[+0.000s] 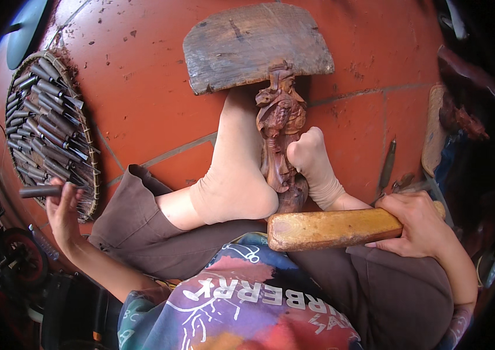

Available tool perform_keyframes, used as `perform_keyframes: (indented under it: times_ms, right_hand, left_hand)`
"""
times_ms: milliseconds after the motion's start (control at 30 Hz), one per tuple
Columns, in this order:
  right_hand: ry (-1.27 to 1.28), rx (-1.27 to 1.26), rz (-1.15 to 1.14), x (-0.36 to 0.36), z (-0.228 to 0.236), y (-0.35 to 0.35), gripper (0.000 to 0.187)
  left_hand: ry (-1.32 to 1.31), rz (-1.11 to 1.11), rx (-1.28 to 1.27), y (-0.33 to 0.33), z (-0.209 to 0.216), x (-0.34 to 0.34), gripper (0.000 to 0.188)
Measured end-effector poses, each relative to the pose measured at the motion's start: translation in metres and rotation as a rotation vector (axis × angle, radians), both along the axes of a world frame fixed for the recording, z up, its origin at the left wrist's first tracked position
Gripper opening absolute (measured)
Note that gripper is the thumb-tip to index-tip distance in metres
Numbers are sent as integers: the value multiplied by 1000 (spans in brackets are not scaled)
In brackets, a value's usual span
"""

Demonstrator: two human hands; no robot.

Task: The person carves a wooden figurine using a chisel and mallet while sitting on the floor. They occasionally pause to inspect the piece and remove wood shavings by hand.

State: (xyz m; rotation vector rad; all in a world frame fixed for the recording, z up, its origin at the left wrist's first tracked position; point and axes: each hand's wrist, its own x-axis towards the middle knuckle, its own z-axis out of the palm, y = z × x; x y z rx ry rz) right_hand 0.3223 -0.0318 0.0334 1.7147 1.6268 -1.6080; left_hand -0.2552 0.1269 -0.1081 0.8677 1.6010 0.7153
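Note:
In my left hand [65, 214] is a chisel [39, 191] with a dark handle, its fingers closed round it at the near edge of a shallow oval woven basket [88, 133]. Many dark-handled chisels [55, 129] lie in that basket. My right hand [421, 224] grips a thick yellowish wooden mallet [335, 228], which rests across my lap. Between my socked feet [233, 192] sits a reddish-brown carved wooden figure [282, 119]. Its far end lies against the near edge of a worn wooden board [253, 46].
Red floor tiles [142, 99] with wood chips surround the work. On the right lie a slim pointed tool [387, 165] and a pale flat wooden piece [433, 131]. A wheel-like round object [23, 256] stands at the lower left.

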Motion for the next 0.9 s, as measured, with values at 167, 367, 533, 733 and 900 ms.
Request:
perform_keyframes:
  times_ms: [167,367,533,733,900]
  right_hand:
    - [13,-15,-10,4,-4,5,41]
    - [20,59,78,3,-10,10,44]
    - [-165,79,80,-7,-1,-14,49]
    - [-188,98,38,-12,-6,-16,49]
    - [-159,90,159,-16,1,-14,51]
  left_hand:
    - [-356,-257,266,51,6,102,28]
    - [-192,-276,207,66,25,104,27]
    - [692,-111,10,42,-9,-20,20]
    - [879,-83,-325,-3,-48,-47,22]
    - [1025,-109,135,37,-31,29,37]
